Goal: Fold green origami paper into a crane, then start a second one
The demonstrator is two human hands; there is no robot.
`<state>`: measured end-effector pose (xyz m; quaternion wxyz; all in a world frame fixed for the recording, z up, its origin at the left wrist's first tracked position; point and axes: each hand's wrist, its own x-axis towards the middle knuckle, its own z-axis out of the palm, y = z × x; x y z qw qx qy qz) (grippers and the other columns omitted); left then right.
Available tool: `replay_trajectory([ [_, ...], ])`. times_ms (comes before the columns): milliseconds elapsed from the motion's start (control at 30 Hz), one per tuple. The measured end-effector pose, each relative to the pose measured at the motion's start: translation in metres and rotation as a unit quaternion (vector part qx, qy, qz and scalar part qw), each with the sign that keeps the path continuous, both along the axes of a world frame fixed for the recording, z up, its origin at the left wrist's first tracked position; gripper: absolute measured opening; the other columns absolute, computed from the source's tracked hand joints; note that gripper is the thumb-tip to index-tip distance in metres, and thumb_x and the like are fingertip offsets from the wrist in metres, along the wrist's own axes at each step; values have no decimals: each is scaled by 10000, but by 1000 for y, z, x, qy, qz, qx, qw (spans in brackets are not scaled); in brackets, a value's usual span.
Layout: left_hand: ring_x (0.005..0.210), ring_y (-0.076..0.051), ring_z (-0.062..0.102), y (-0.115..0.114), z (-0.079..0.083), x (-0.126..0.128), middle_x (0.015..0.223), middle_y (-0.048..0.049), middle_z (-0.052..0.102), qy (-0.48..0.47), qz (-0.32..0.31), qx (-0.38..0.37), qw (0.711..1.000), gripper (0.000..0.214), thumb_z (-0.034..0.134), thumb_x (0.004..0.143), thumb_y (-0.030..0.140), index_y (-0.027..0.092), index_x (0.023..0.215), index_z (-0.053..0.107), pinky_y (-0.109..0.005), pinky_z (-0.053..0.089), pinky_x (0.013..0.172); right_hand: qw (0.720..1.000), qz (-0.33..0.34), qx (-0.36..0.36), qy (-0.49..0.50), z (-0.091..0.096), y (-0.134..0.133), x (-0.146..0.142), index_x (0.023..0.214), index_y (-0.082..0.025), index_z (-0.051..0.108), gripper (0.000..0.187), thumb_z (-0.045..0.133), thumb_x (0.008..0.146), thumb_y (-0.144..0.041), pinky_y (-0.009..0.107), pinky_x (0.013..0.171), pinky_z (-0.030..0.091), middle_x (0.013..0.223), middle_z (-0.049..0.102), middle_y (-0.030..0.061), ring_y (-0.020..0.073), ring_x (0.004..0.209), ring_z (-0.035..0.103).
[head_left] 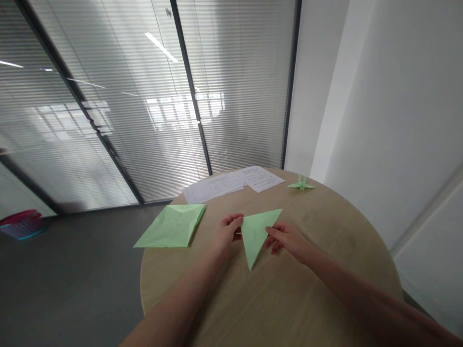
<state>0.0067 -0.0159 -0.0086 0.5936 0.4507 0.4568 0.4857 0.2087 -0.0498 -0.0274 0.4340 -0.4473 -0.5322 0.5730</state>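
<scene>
Between my two hands is a light green sheet of origami paper [255, 233], folded into a triangle with one point toward me. My left hand [229, 230] pinches its upper left corner between thumb and fingers. On the right edge, my right hand [284, 237] grips the paper with the thumb on top, its other fingers curled beneath or beside it. A folded green paper crane [301, 183] stands near the far right edge of the round table. Left of my left hand lies a stack of green paper [173, 226], one corner jutting past the table's edge.
White printed sheets [217, 187] lie along the far side of the round wooden table [336, 270]. Behind it are glass panels with blinds [249, 96], and a white wall [405, 120] rises at the right. A pink and blue basket [23, 225] sits on the floor at far left.
</scene>
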Motion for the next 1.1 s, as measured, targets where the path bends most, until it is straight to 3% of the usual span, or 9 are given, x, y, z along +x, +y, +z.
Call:
replay_trajectory([
  [167,626,-145,627,0,-1,-1,740,-50,673,-3,-36,-16,999,290,771,715,391,144,811,653,-263,496,587,1000,-7,10,-3,-2,2,3,869,-149,666,403,668,764,-537,272,505,498,752,692,78,176,635,648],
  [533,607,-141,602,-6,4,2,684,-28,638,27,-27,42,998,282,753,709,401,147,731,633,-258,479,576,999,19,31,-8,1,-1,0,924,-144,681,453,683,756,-564,266,520,501,849,716,101,174,664,641],
  [800,607,-139,586,-3,-2,2,687,-23,625,83,-59,57,993,291,739,707,417,139,747,661,-258,481,569,999,9,24,-46,-3,2,2,846,-136,671,405,667,765,-533,241,454,443,715,684,65,123,509,563],
  [1100,596,-125,585,-5,2,2,686,-6,618,62,-42,37,996,269,719,732,402,148,767,635,-236,470,556,998,3,23,-54,-7,5,2,762,-145,666,432,643,776,-576,250,446,422,624,657,60,136,483,569],
])
